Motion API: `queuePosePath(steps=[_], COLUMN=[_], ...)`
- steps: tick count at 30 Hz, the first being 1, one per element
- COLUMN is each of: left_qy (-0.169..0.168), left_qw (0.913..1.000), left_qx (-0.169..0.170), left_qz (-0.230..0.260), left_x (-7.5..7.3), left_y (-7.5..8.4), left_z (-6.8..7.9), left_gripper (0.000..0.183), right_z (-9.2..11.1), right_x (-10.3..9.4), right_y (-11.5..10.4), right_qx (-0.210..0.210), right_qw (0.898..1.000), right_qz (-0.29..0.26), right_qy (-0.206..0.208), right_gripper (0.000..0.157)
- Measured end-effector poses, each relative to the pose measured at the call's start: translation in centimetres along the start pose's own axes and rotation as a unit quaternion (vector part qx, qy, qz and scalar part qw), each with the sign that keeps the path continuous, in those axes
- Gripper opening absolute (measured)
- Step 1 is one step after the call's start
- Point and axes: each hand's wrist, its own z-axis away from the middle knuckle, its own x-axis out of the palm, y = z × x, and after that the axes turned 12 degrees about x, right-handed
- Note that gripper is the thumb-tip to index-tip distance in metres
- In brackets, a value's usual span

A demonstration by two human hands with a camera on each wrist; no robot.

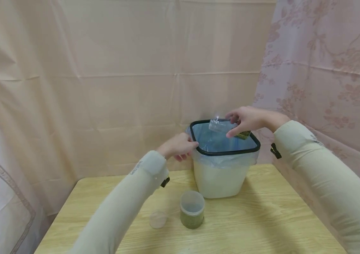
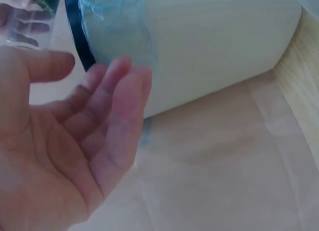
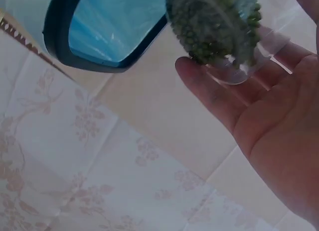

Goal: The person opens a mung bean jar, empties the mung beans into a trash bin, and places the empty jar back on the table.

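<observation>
My right hand holds a clear plastic cup on its side over the bin's opening, fingers and thumb around its wall. Small green beans sit at the cup's base end, while the end toward the left looks see-through. The white bin has a black rim and a bluish plastic liner folded over the outside. At the bin's left corner is my left hand, its fingers loosely bent. In the left wrist view, its fingertips overlap the rim and liner, with thumb and fingers apart.
A translucent jar with green contents stands uncovered in front of the bin. To its left lies a round clear lid. The wooden table meets a beige curtain behind and a floral curtain on the right.
</observation>
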Motion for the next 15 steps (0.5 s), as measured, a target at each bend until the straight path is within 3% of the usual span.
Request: queuePosePath(steps=[6,15], left_qy=[0.02,0.027], left_qw=[0.9994,0.9971], left_qx=[-0.011,-0.021], left_qz=[-0.025,-0.068], left_x=[0.5,1.0], left_y=[0.7,0.6], left_z=[-0.1,-0.6], left_gripper=[0.051,0.049], right_z=[-1.3,-2.6], right_x=[-0.7,-1.0], right_y=[-0.6,-1.1], right_qx=[0.016,0.038], right_qw=[1.0,0.999], right_qz=[0.022,0.011], right_qy=[-0.006,-0.014], right_gripper=[0.084,0.083])
